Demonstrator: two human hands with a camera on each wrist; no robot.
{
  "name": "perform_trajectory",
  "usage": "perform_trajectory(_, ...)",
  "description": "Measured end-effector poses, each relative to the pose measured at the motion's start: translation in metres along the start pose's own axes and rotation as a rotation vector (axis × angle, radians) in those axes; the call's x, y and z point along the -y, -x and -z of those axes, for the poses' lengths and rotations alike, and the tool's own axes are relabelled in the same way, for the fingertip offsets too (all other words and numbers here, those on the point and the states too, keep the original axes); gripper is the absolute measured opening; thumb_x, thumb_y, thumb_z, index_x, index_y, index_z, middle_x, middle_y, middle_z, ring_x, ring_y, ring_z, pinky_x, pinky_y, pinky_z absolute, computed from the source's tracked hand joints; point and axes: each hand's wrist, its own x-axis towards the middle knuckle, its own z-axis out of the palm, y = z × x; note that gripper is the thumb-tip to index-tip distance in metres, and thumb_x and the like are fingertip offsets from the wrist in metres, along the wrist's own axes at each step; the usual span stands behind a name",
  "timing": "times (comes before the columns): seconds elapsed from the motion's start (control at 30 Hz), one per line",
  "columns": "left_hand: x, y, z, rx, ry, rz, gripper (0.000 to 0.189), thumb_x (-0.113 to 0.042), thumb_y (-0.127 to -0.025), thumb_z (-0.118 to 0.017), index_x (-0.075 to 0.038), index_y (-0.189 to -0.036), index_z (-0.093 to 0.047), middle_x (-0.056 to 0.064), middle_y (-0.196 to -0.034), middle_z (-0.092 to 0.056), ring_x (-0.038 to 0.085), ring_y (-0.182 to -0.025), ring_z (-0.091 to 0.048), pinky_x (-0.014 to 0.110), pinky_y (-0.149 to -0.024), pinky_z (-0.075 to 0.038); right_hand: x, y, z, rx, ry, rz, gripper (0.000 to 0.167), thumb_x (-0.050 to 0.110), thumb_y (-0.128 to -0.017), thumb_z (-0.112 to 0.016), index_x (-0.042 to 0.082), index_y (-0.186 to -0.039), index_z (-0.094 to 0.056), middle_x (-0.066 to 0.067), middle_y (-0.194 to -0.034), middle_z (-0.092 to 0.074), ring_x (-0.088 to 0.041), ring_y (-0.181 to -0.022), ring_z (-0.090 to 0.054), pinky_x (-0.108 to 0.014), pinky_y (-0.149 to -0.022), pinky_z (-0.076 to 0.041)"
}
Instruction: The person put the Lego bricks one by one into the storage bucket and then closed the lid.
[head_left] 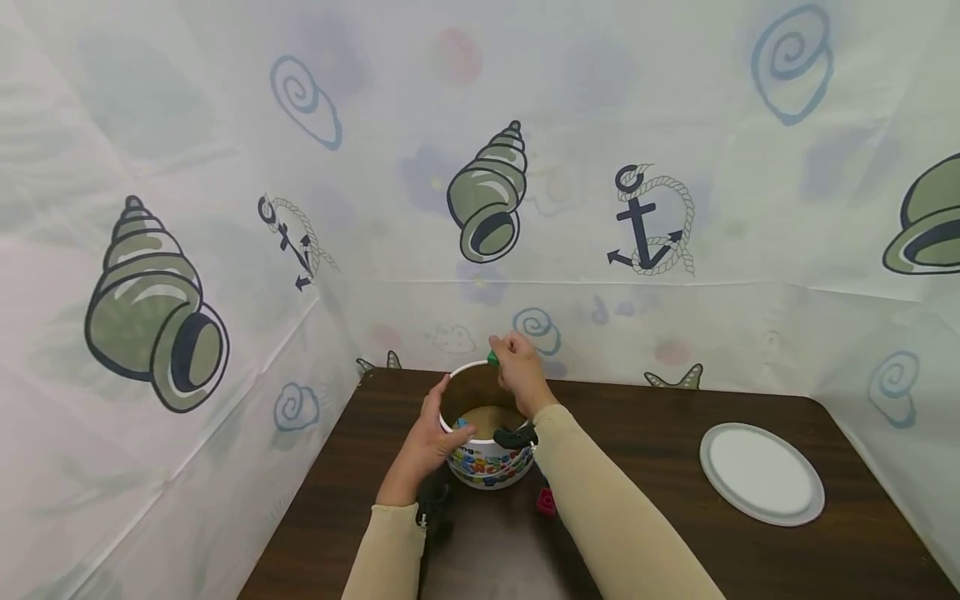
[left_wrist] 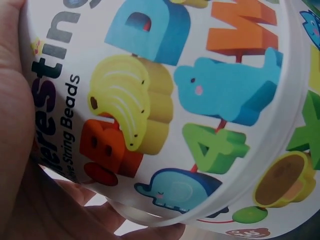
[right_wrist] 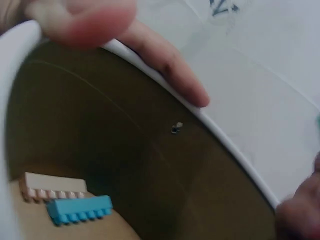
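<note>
A white round bucket [head_left: 491, 471] with colourful letter and animal bead pictures stands on the table, tilted in the head view so its inside shows. My left hand [head_left: 429, 437] grips its left side, thumb over the rim and fingers along the outer wall [left_wrist: 135, 100]. Over the far rim, my right hand [head_left: 517, 371] pinches a small green piece [head_left: 492, 357], mostly hidden by the fingers. On the bucket's floor lie a pale brick [right_wrist: 55, 184] and a blue brick [right_wrist: 82, 209], side by side.
A red brick [head_left: 546, 502] sits on the dark wooden table [head_left: 630, 500], just right of the bucket, near my right forearm. Farther right lies a round white lid [head_left: 762, 475]. Patterned white cloth [head_left: 570, 208] hangs behind and to the left.
</note>
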Motion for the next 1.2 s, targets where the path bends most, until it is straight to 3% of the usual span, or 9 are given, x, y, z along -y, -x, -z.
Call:
perform_trajectory(0.1, -0.0025, -0.0006, 0.0, -0.002, -0.009, 0.001, 0.109, -0.036, -0.096, -0.085, -0.027, -0.177, -0.012, 0.019, -0.179, -0.017, 0.053, -0.144, -0.051, 0.064, -0.11, -0.051, -0.0026, -0.0015, -0.001, 0.022, 0.094, -0.01, 0.041, 0.042, -0.112, -0.061, 0.017, -0.086, -0.041, 0.005, -0.065, -0.037, -0.014, -0.051, -0.03, -0.028, -0.051, -0.029)
perform_trajectory(0.27, -0.0047, -0.0023, 0.0002, -0.016, -0.01, 0.002, 0.107, -0.03, -0.097, -0.085, -0.027, -0.177, -0.013, 0.022, -0.178, -0.019, 0.051, -0.144, -0.051, 0.066, -0.112, -0.049, -0.0016, -0.0041, -0.0005, 0.035, 0.035, 0.008, 0.032, 0.04, -0.111, -0.063, 0.017, -0.094, -0.048, -0.001, -0.075, -0.049, -0.013, -0.054, -0.031, -0.027, -0.054, -0.031)
perform_trajectory(0.47, -0.0016, -0.0006, -0.0008, -0.011, -0.016, 0.005, 0.106, -0.03, -0.098, -0.083, -0.026, -0.177, -0.013, 0.023, -0.177, -0.02, 0.054, -0.146, -0.048, 0.069, -0.115, -0.046, -0.0061, -0.0025, -0.0001, 0.063, 0.082, 0.029, 0.028, 0.038, -0.111, -0.063, 0.015, -0.096, -0.058, -0.012, -0.081, -0.053, -0.013, -0.051, -0.031, -0.027, -0.052, -0.033)
perform_trajectory(0.63, -0.0003, 0.0031, -0.0007, -0.007, 0.002, 0.011, 0.106, -0.03, -0.098, -0.083, -0.026, -0.177, -0.013, 0.02, -0.178, -0.02, 0.053, -0.147, -0.047, 0.068, -0.114, -0.047, -0.0078, -0.0001, -0.0005, 0.077, 0.07, 0.045, 0.037, 0.044, -0.11, -0.064, 0.014, -0.089, -0.057, -0.005, -0.078, -0.048, -0.014, -0.053, -0.031, -0.028, -0.053, -0.034)
perform_trajectory(0.97, -0.0009, 0.0004, -0.0015, -0.007, -0.008, -0.001, 0.105, -0.03, -0.099, -0.083, -0.024, -0.177, -0.013, 0.02, -0.179, -0.019, 0.054, -0.149, -0.044, 0.07, -0.116, -0.045, -0.0063, 0.0003, 0.0012, 0.073, 0.032, 0.055, 0.043, 0.05, -0.109, -0.064, 0.01, -0.096, -0.061, 0.002, -0.074, -0.046, -0.014, -0.054, -0.034, -0.027, -0.053, -0.033)
perform_trajectory(1.2, -0.0044, 0.0005, -0.0026, -0.012, -0.016, 0.009, 0.105, -0.032, -0.098, -0.084, -0.025, -0.176, -0.014, 0.021, -0.178, -0.02, 0.054, -0.149, -0.045, 0.069, -0.116, -0.044, -0.0045, -0.0017, 0.0052, 0.096, -0.071, 0.051, 0.054, 0.063, -0.109, -0.053, 0.01, -0.104, -0.061, 0.006, -0.064, -0.034, -0.012, -0.049, -0.028, -0.026, -0.047, -0.027)
